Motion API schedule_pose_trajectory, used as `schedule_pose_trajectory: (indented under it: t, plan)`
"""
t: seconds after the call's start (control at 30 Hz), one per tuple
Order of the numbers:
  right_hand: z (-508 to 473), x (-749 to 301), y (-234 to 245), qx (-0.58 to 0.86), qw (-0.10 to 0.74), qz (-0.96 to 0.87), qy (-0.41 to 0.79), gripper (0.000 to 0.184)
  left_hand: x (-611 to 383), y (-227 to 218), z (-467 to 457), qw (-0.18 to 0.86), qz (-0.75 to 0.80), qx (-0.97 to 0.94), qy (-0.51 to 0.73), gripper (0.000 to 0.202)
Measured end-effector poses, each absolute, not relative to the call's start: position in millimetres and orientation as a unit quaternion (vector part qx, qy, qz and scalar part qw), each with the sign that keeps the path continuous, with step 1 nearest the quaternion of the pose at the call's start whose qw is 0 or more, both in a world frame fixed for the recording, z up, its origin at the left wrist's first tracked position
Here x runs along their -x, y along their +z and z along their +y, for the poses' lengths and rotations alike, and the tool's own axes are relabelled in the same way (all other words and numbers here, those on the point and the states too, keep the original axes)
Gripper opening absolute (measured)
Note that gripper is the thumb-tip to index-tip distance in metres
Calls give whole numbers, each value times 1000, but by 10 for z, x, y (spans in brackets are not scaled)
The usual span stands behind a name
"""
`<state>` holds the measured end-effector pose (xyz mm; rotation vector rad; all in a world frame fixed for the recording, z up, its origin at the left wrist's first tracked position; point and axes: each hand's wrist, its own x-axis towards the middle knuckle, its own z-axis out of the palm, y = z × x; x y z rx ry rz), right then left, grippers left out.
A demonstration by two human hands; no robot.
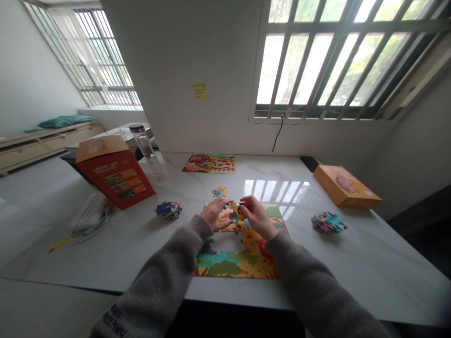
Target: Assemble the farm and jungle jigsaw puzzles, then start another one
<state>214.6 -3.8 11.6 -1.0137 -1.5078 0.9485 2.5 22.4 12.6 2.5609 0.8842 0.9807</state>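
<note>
The right hand (257,217) has its fingers (244,202) pinched together, apparently on a small dark puzzle piece (240,207), over the partly built jigsaw puzzle (239,258) near the edge of the white tabletop (355,263). The left hand (215,213) rests just beside it, fingers spread apart. Small heaps of loose pieces lie to the left (169,210) and right (328,222). A dragging sleeve (303,272) could knock unjoined pieces apart, and the glossy surface might let them slide.

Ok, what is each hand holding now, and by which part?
The right hand pinches a small dark jigsaw piece by its edge; the left hand, fingers spread over the puzzle, seems empty.
</note>
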Motion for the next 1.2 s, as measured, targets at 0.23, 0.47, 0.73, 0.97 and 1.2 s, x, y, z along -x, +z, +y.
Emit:
schedule_pose_trajectory:
  t: [0.23,0.47,0.73,0.97,1.2]
  plan:
    - [-222,-2215,422,413,475,-744,223,21,73,280,197,191,347,-837,377,55]
    - [-268,-2274,457,346,408,-828,170,32,109,283,177,272,364,-812,365,53]
    - [-260,-2370,492,331,366,-845,205,37,81,273,148,290,340,-831,331,50]
    - [-261,-2370,513,328,371,-839,226,29,112,236,193,298,323,-829,345,56]
    - [-396,-2475,508,340,313,-852,247,24,124,168,202,307,363,-835,276,26]
